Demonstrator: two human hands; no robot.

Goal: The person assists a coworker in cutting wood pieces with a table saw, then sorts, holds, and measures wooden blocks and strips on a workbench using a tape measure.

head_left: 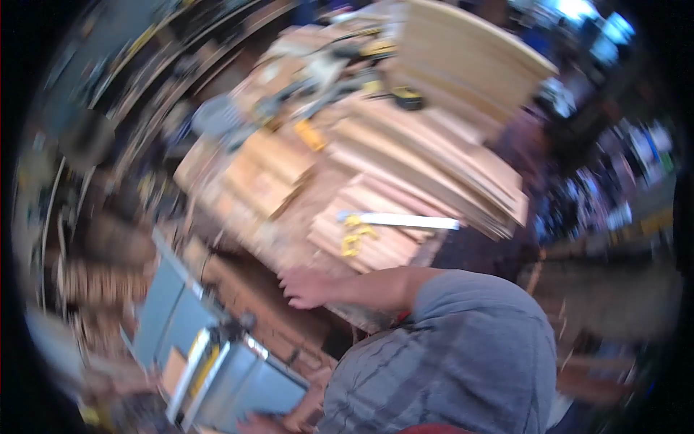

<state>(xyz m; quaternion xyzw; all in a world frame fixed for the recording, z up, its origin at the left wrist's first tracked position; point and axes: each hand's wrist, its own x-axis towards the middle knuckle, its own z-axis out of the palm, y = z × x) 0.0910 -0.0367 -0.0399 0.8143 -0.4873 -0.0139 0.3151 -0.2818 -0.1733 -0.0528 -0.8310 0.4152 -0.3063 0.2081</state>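
My right hand (307, 287) is held out over the near edge of the wooden workbench (289, 224), fingers spread and holding nothing. Low in the view, my left hand (266, 424) is at the edge of a blue-grey saw table (260, 383), blurred and partly cut off, its fingers unclear. A silver and yellow fence (201, 369) crosses the saw table, with a small wooden piece (173, 371) beside it. Near my right hand, a metal square with a yellow handle (352, 242) lies on stacked light boards (383, 253).
Long boards (426, 166), a shorter board stack (267, 172), a tape measure (408, 98) and blurred tools (311, 94) lie on the workbench. A large wooden panel (463, 61) stands at its far end. Cluttered shelves (155, 79) are at the upper left.
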